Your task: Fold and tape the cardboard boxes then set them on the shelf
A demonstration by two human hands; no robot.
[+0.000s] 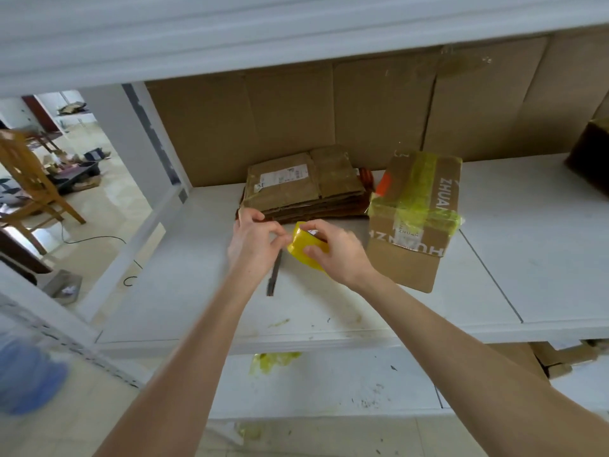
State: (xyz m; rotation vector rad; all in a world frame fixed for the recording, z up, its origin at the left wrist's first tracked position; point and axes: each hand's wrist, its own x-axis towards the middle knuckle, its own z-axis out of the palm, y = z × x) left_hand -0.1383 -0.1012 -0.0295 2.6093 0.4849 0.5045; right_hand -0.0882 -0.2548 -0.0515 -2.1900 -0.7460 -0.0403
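My right hand (pixel 337 250) grips a roll of yellow tape (pixel 304 247) above the white shelf (pixel 428 308). My left hand (pixel 253 237) pinches the roll's left edge with thumb and fingertips. Just behind my hands lies a stack of flattened cardboard boxes (pixel 303 184). To the right stands a folded cardboard box (pixel 413 219), sealed with yellow tape across its top. A dark utility knife (pixel 273 275) lies on the shelf under my left wrist.
Cardboard sheets (pixel 362 110) line the back of the shelf. A dark box (pixel 590 153) sits at the far right. A scrap of yellow tape (pixel 273 359) hangs on the lower shelf. A white post (pixel 145 143) and wooden chair (pixel 29 183) stand left.
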